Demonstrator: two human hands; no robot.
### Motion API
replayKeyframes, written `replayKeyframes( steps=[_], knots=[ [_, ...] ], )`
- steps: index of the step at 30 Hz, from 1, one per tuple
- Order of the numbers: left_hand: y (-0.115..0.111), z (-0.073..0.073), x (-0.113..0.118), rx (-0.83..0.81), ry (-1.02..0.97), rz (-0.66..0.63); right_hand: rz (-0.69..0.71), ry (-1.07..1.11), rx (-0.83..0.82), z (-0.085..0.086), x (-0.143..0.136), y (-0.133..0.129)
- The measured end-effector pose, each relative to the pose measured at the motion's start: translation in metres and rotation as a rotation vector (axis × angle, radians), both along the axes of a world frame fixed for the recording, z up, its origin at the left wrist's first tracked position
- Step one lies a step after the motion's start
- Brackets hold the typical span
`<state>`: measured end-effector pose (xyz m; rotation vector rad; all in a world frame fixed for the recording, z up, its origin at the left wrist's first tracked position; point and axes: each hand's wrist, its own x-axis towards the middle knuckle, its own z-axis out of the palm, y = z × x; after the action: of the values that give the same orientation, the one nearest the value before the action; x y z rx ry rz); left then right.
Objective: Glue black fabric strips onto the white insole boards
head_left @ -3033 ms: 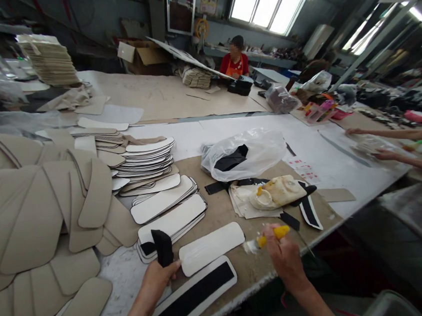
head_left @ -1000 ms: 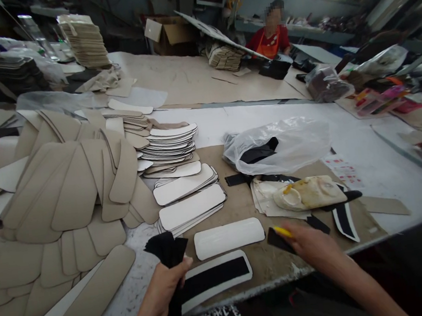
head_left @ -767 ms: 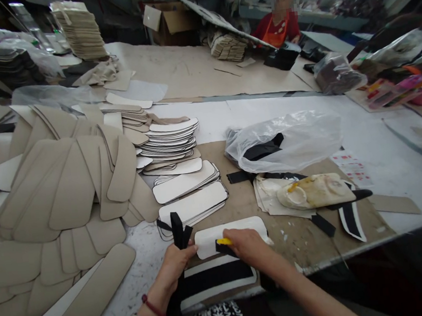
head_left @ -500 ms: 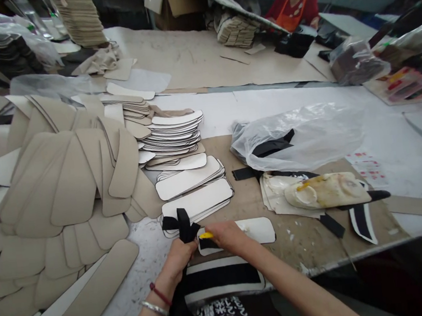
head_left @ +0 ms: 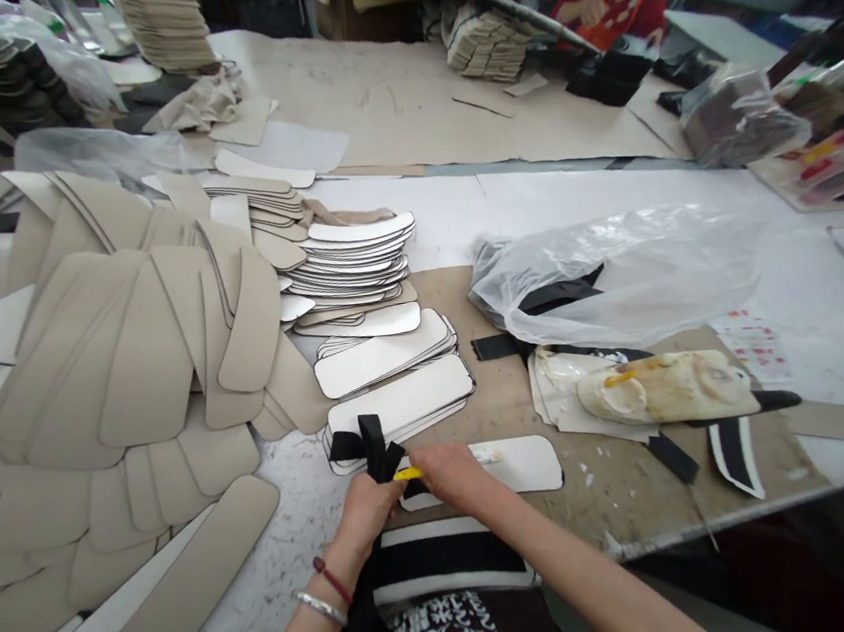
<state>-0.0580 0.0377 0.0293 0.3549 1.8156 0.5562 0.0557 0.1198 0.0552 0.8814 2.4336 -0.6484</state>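
Note:
My left hand is closed on a black fabric strip, whose loose folds stick up above the fingers. My right hand grips a yellow-handled brush; the handle shows on both sides of the fist and its whitish tip points right. Both hands meet over the left end of a white rounded panel, where some black strip shows beneath the right hand. Closer to my body lies another white panel with a black band along its middle.
Stacked white panels lie just beyond the hands, and many beige pieces spread to the left. At right are a glue-smeared whitish container, a clear plastic bag with black strips, and a small banded piece. Another person sits across the table.
The view has shifted slightly. My right hand has turned a little, so more of the yellow brush handle shows. Both hands keep their hold near the panel's left end.

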Motion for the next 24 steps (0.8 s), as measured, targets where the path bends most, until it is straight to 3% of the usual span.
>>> replayKeyframes(
  steps=[6,10,14,18,24],
  knots=[
    [-0.002,-0.013,0.003,-0.004,0.136,-0.078,-0.031,-0.032,0.021,0.012,0.012,-0.002],
    [-0.005,-0.011,0.001,0.015,0.15,-0.091,-0.1,-0.103,0.065,0.033,0.056,0.005],
    [-0.006,-0.009,0.0,0.031,0.134,-0.09,-0.283,-0.086,0.041,0.045,0.11,0.017],
    [-0.006,-0.009,0.002,0.033,0.134,-0.081,-0.477,-0.003,0.087,0.035,0.139,0.02],
    [-0.008,-0.009,0.008,0.027,0.133,-0.082,-0.633,-0.024,0.203,0.011,0.141,0.017]
  ],
)
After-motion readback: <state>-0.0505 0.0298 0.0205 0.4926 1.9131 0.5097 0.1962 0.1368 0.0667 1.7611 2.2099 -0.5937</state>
